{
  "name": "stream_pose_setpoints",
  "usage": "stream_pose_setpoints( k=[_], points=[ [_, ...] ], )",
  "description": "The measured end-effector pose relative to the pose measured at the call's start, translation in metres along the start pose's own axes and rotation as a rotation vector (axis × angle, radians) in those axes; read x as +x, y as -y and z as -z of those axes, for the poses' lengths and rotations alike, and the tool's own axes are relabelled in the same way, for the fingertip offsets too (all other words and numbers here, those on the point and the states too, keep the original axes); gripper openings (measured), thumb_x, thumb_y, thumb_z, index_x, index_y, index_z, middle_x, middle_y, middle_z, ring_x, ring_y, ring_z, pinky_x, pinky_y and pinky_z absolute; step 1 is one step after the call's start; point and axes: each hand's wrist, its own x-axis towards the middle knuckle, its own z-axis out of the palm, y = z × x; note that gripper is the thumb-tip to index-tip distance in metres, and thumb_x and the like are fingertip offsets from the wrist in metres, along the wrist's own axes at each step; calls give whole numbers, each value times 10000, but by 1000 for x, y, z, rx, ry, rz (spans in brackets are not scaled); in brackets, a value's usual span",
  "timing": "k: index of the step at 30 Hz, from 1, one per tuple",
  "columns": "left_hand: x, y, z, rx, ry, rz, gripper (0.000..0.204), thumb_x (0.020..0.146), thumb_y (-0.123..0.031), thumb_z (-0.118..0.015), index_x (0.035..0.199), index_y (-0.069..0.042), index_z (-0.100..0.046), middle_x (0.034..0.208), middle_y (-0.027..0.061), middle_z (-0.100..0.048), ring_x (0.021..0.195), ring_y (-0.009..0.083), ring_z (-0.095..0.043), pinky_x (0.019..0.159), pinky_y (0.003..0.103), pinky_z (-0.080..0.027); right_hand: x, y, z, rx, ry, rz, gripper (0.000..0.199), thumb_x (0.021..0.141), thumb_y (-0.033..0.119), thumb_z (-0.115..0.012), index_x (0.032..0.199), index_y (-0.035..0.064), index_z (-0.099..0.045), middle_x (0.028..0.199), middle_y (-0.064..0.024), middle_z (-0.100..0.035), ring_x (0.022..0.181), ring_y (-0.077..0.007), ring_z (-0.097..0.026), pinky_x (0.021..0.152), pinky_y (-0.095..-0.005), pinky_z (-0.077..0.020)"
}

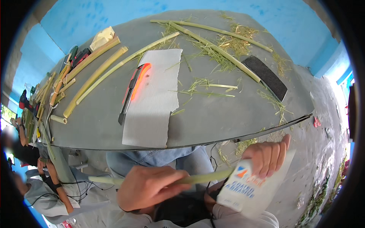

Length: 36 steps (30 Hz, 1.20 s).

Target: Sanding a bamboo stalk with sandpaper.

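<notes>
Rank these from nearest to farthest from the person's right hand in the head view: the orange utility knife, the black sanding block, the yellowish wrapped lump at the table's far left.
From the right hand:
1. Black sanding block, on the table's right side, above the hand.
2. Orange utility knife, mid-table on the white paper towel.
3. Yellowish wrapped lump, far left corner.

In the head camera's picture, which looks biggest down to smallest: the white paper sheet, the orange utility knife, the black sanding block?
1. White paper sheet
2. Orange utility knife
3. Black sanding block, shorter than the knife but wider; their ranking is unsure.

orange utility knife [134, 89] on white paper towel [152, 102] | black sanding block [266, 76] | cut green stalks [93, 78]
</notes>
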Motion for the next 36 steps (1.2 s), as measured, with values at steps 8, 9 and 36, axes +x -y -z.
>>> stream_pose_setpoints(
  k=[8,9,36],
  points=[
    [3,10,4,39,60,-48,241,981,-256,-724,1081,-37,-712,838,116,-718,644,289,-679,555,363,-501,6,-9,4,-51,9,-90,762,1110,473,10,689,85,-493,619,-97,-556,539,-240,-555,566,-367,-506],
    [2,10,3,93,2,-47,249,985,-264,-719,1079,-34,-709,836,123,-715,646,294,-679,554,367,-500,7,-11,4,-13,-16,11,770,1108,476,16,691,83,-499,622,-100,-563,542,-239,-560,567,-363,-508],
    [16,9,-12,49,-18,-78,167,889,-129,-769,1011,-57,-681,804,107,-677,696,305,-677,593,382,-511,6,3,-1,-92,-71,-102,717,1140,397,-90,612,110,-481,554,-76,-505,513,-206,-525,537,-336,-480]
  ],
)
